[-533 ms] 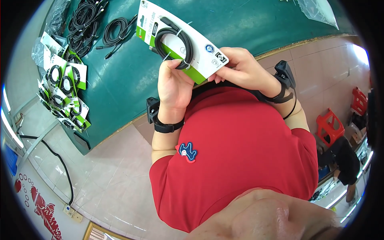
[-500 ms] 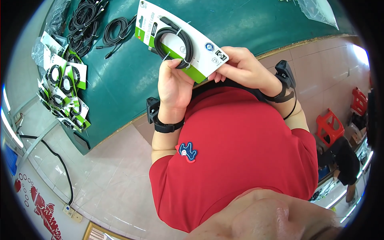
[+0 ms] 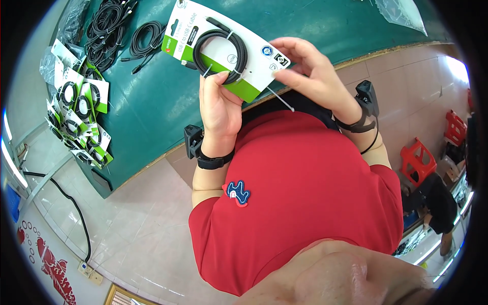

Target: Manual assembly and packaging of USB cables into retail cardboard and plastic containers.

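My left hand (image 3: 219,104) grips the lower edge of a white and green cable card (image 3: 262,71), thumb on its front. A coiled black braided cable (image 3: 243,53) is fastened to the card by pale ties. From under the card's lower edge sticks out a thin pale tie tail (image 3: 280,99). Around the card's right corner is my right hand (image 3: 312,68), fingers and thumb apart, the thumb near the corner. Whether its fingers touch the card's back is hidden.
Several carded cables (image 3: 81,109) are heaped at the left of the green table (image 3: 147,112). Loose black cable coils (image 3: 147,40) lie farther back. A clear plastic bag (image 3: 401,15) is at the far right. Red stools (image 3: 418,161) and another person (image 3: 438,203) are at right.
My right hand has loosened, its fingers spreading at the card's right corner. The card has shifted slightly left, and the tie tail now shows beneath it. My left hand keeps its grip.
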A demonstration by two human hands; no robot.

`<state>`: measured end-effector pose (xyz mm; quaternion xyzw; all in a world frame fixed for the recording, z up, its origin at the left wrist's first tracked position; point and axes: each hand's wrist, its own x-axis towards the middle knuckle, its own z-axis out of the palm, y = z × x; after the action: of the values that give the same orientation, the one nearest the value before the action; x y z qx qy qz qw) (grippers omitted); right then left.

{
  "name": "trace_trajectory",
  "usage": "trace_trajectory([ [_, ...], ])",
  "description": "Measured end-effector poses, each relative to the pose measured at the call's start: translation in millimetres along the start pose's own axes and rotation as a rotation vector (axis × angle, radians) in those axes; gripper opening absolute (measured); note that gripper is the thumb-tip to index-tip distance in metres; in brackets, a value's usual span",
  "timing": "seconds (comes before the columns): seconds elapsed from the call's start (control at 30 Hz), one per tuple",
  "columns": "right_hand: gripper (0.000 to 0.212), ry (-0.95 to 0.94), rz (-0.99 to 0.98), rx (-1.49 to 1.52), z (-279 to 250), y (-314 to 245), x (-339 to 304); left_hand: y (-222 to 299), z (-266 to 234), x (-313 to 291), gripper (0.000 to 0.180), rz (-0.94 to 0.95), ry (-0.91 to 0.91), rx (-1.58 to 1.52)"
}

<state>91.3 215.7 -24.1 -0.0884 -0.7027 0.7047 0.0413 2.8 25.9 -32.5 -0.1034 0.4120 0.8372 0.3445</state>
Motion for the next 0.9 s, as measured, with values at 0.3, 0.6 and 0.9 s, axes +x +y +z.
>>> trace_trajectory([
  [0.3, 0.05, 0.071, 0.043, -0.001, 16, 7, 7, -9, 12, -5, 0.046, 0.069, -0.032, 0.065],
  [0.6, 0.036, 0.064, 0.09, 0.156, 16, 12, 11, -11, 8, -5, 0.045, 0.096, -0.074, 0.063],
  [0.9, 0.038, 0.055, 0.152, 0.348, 17, 13, 10, -9, 6, -9, 0.046, 0.176, -0.079, 0.262],
])
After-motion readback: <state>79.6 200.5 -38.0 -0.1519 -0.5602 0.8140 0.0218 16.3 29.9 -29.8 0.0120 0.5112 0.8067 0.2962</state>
